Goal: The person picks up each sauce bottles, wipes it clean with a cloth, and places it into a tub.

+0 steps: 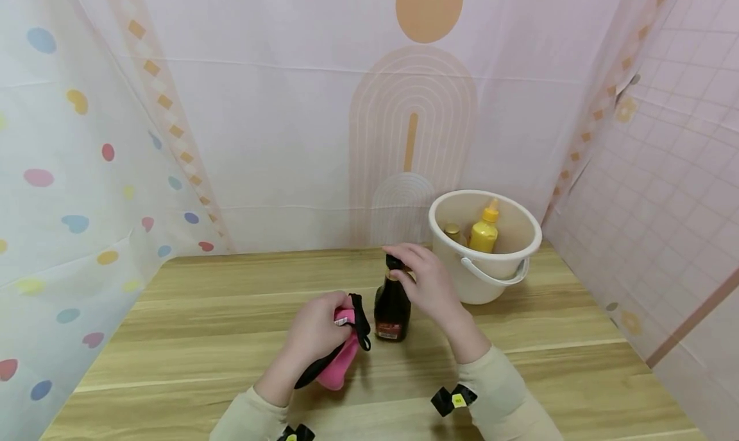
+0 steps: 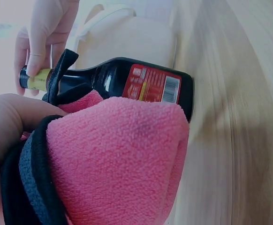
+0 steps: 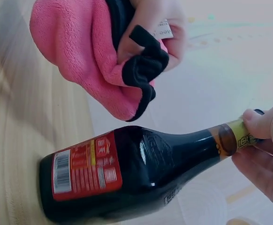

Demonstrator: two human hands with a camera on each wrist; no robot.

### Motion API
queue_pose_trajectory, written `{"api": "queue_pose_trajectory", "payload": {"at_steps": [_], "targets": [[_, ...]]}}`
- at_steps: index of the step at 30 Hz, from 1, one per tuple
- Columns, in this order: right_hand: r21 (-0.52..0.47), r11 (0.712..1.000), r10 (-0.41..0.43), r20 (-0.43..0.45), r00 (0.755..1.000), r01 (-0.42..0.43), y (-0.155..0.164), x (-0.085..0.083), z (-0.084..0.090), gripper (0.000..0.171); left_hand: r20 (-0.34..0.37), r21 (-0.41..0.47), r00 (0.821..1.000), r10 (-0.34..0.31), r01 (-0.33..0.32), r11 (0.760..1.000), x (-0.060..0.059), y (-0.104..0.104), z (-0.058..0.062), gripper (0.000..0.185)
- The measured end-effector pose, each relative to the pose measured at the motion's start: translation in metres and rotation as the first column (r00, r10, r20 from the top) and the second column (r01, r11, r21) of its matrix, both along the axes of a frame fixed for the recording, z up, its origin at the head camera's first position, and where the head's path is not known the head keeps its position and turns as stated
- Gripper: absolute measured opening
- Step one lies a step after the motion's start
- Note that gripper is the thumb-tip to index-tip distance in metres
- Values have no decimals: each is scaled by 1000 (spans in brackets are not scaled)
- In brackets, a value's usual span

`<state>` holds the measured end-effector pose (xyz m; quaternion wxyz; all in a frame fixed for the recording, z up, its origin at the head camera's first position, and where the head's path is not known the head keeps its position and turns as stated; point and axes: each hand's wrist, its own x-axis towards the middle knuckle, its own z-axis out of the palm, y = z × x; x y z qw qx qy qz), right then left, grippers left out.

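A dark glass sauce bottle (image 1: 392,309) with a red label stands upright on the wooden table. My right hand (image 1: 424,277) pinches its yellow-banded neck just under the cap, thumb on one side and fingers on the other. Bunched in my left hand (image 1: 317,325) is a pink cleaning cloth (image 2: 117,154) with black edging and a hanging loop. A white tag shows on the cloth by the thumb. The cloth hangs close to the left of the bottle, and in the left wrist view it overlaps the lower part of the label (image 3: 87,166).
Behind the right hand stands a cream bucket (image 1: 470,290) with its handle hanging down in front. Inside it are a yellow squeeze bottle (image 1: 484,234) and a container with a gold-coloured lid (image 1: 452,229). Patterned curtains (image 1: 277,139) enclose the wooden table (image 1: 190,325) at the back and sides.
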<state>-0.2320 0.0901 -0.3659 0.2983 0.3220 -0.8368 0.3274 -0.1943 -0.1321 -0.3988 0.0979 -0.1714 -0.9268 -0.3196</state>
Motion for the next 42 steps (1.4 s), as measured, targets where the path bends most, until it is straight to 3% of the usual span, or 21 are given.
{"api": "queue_pose_trajectory", "payload": {"at_steps": [7,16,24,31,34,42], "targets": [[0,998,66,112,991,-66,5,0,3,42,7,11,1000,19,-19,1000,1,-1,3,24],[-60,997,59,97,994,-53,1,-1,0,38,-14,34,1000,14,-13,999,0,0,10,23],[-141,988,83,145,986,-63,2,-3,-1,31,-123,88,992,-11,22,996,-6,9,21,26],[-199,972,170,231,958,-125,4,-4,2,31,-295,149,950,-104,153,977,-15,22,29,30],[-216,967,188,254,949,-134,5,-5,2,32,-314,160,942,-119,176,971,-19,27,31,30],[-217,965,203,265,942,-147,4,-6,1,30,-297,146,949,-103,152,977,-25,32,24,31]]}}
